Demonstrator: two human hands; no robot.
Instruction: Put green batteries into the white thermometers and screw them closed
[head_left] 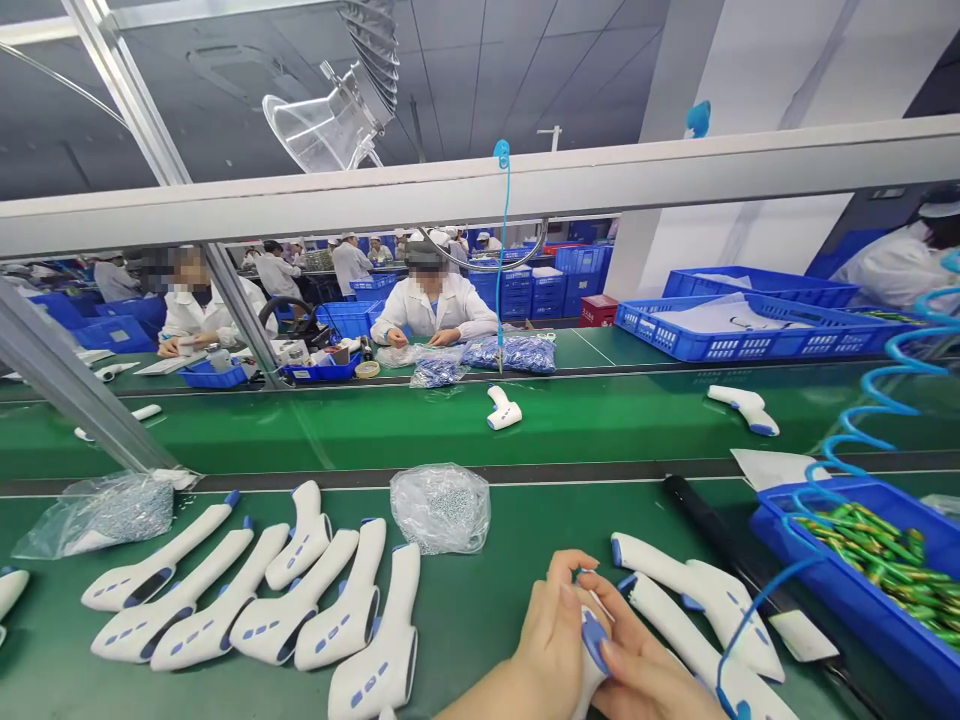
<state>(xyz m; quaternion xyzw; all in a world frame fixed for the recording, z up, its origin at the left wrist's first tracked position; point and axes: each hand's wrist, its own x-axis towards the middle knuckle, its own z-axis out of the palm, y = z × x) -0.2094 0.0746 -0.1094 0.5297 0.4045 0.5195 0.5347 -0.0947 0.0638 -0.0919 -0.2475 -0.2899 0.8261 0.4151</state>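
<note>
My left hand [551,625] and my right hand [645,655] close together around a white gun-shaped infrared thermometer [594,640] near the bottom of the view. Its blue part shows between the fingers; most of its body is covered. Just right of my right hand, more white thermometers [697,585] lie on the green bench. To the left, several similar thermometers [375,625] rest in a slanted row, grips pointing away, with blue buttons on their bodies. Beyond my left hand sits a clear bag [440,508] of small metal pieces.
A blue bin [862,590] of green cylindrical parts stands right, beside a long black tool [705,520] and a coiled blue hose [862,420]. Past the bench, a green conveyor [375,425] carries several thermometers. A co-worker [431,300] sits opposite. Another clear bag [112,510] lies left.
</note>
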